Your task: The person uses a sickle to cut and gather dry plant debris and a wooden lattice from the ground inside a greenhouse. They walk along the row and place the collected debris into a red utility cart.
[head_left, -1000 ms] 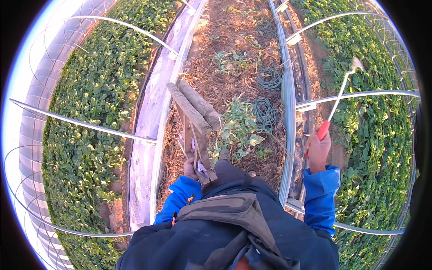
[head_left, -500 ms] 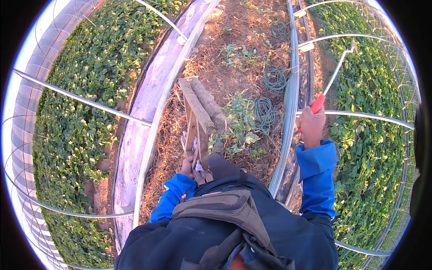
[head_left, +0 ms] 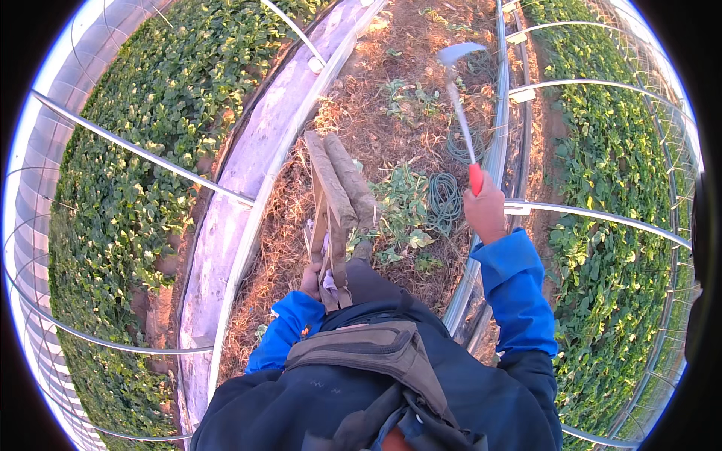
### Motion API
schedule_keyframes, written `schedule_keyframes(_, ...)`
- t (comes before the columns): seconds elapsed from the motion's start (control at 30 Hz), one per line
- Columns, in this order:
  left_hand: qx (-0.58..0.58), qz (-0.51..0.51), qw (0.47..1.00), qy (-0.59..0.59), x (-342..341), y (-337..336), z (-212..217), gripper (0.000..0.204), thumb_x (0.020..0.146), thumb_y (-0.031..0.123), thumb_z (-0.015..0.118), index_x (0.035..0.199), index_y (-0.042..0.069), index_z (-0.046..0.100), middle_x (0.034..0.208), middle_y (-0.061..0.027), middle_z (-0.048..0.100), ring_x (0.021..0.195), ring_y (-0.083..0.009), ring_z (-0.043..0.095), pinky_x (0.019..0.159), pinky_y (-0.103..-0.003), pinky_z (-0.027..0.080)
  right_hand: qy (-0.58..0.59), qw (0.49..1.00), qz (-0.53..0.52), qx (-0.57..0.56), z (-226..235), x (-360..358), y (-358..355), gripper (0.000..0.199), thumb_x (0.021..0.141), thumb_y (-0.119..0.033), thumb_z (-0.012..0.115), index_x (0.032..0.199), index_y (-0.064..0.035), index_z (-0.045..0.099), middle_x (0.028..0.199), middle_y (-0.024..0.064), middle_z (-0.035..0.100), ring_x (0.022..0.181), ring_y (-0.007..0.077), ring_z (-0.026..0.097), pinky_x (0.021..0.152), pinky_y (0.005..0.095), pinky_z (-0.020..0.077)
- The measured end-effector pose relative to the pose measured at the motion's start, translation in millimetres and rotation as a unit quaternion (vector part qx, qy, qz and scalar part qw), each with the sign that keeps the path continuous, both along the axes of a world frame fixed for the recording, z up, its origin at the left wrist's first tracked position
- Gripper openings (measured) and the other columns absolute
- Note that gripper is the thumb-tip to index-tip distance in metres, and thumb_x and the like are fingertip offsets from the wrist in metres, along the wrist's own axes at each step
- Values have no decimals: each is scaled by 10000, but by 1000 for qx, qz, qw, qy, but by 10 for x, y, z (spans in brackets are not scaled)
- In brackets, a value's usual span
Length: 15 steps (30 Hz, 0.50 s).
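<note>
My right hand is closed around the red handle of a hand hoe. The hoe's thin metal shaft points away from me, and its pale, curved blade is blurred at the far end. Low on my left, my left hand grips the near end of a rough wooden frame like a small stool. Two thick, weathered pieces of wood form its far part, and strips of pale purple cloth or plastic hang inside it. Some fingers of my left hand are hidden behind the wood.
Coiled green hose lies on the dry, straw-covered ground beside green weeds. Metal hoops cross both sides. Rolled clear plastic sheeting runs along the right, a pale strip along the left. Leafy crop beds lie beyond.
My right hand has swung the hoe leftward, from over the right crop bed to above the dry path. My left hand and the wooden frame have hardly moved.
</note>
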<state>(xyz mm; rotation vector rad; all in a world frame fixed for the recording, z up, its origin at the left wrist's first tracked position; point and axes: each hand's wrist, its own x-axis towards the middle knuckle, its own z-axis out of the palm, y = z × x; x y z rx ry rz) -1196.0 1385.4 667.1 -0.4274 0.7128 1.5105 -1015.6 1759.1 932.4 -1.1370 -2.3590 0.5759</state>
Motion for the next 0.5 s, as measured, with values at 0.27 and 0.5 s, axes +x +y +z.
schedule_keyframes(0.27,-86,-14,996,27,-28,17,58,313,845,232,486,993,12,652,742,-96,683,587,-221,648,598,-372,572,60,997,0,-53,106,-100,45,125,881,-135,580,957,-94,489,779,175,636,786,411,640,654,529,489)
schedule_keyframes(0.5,-57,-36,998,12,-88,96,138,372,826,221,507,1085,-13,637,886,-157,704,757,-273,687,738,-422,582,63,998,5,-7,-10,38,186,114,867,-123,590,934,-85,505,767,162,627,754,405,634,621,498,478)
